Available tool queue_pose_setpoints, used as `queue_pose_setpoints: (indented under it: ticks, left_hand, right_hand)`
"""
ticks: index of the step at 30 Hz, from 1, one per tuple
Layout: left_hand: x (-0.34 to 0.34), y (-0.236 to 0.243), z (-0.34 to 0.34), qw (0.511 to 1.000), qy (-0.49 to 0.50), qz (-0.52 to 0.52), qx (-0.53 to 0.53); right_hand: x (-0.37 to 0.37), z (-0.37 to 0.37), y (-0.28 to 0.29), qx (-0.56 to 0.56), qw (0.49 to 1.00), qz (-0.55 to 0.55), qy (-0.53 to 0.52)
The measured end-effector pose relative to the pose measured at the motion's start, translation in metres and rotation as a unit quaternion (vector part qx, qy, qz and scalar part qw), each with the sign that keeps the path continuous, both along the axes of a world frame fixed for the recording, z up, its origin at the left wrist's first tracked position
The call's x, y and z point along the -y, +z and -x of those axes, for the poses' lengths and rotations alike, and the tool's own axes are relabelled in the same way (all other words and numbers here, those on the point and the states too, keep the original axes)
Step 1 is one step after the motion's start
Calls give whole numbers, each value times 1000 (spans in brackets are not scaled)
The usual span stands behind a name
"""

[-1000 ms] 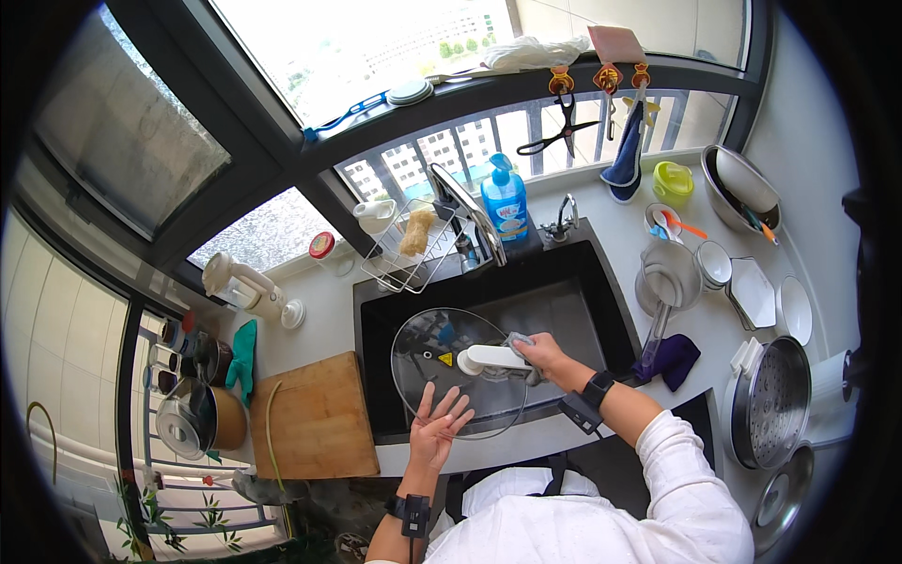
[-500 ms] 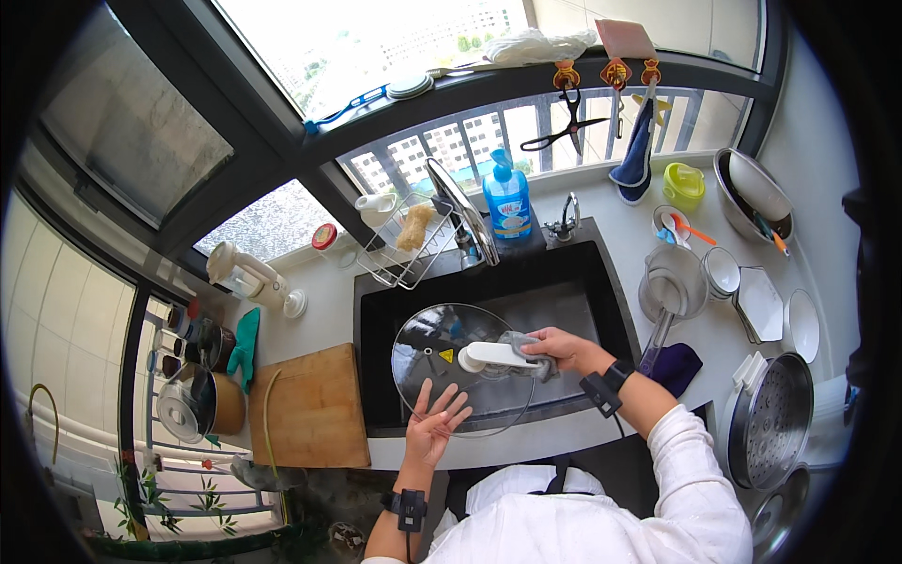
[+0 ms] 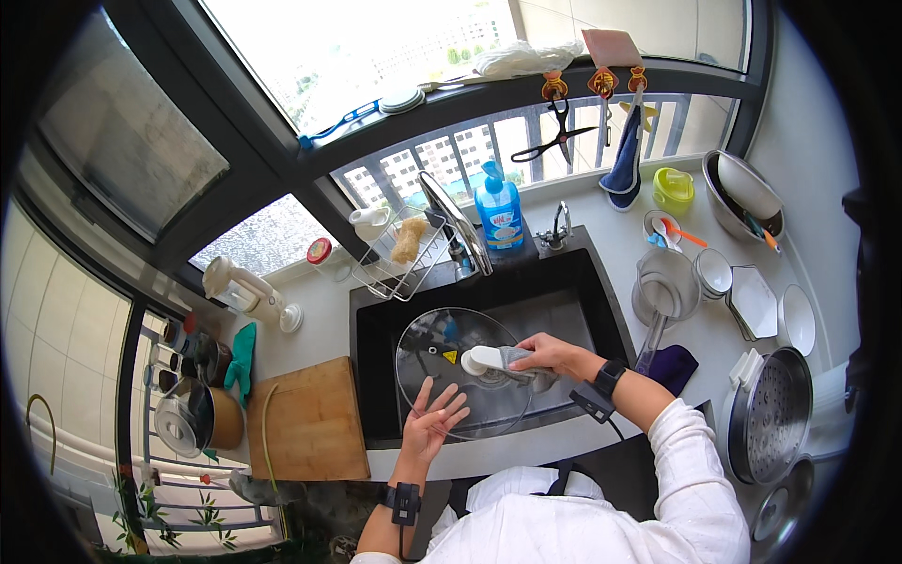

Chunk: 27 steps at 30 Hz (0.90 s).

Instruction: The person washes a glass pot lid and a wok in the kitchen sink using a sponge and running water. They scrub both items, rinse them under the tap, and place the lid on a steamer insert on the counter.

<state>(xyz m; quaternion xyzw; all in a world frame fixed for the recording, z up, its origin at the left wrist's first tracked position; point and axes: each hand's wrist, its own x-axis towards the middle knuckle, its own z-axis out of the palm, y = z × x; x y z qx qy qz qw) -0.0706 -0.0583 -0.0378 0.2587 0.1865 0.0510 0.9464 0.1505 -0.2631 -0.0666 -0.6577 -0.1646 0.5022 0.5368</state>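
A clear glass lid (image 3: 479, 395) with a white handle (image 3: 484, 359) and a small yellow triangular sticker is held over the black sink (image 3: 587, 291). My right hand (image 3: 554, 352) is closed on a grey cloth (image 3: 521, 365), which is pressed round the white handle and covers much of it. My left hand (image 3: 435, 418) is at the lid's lower left rim with its fingers spread and touching the glass; whether they lie under or over it I cannot tell.
Left are a wooden board (image 3: 310, 414), teal gloves (image 3: 240, 367) and pots (image 3: 225, 418). Behind are a faucet (image 3: 470, 244), wire rack (image 3: 395, 282) and blue soap bottle (image 3: 500, 216). Right are bowls (image 3: 797, 320), a clear container (image 3: 667, 282), purple cloth (image 3: 669, 367) and steel steamer (image 3: 770, 423).
The grey cloth has slid leftward along the white handle and covers more of it. The lid has shifted slightly right. My left hand stays spread at the rim.
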Motion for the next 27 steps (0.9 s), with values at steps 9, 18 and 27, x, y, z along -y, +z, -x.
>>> queue_pose_setpoints:
  ticks: [9, 18, 27]
  left_hand:
    - [1, 1, -1, 1000, 5, -7, 4]
    - [4, -2, 0, 1000, 8, -2, 7]
    - [2, -6, 8, 1000, 10, 8, 23]
  right_hand:
    - [-1, -5, 2, 27, 999, -16, 17]
    - [-3, -7, 1, 99, 994, -23, 47]
    - [4, -12, -5, -71, 996, 24, -55]
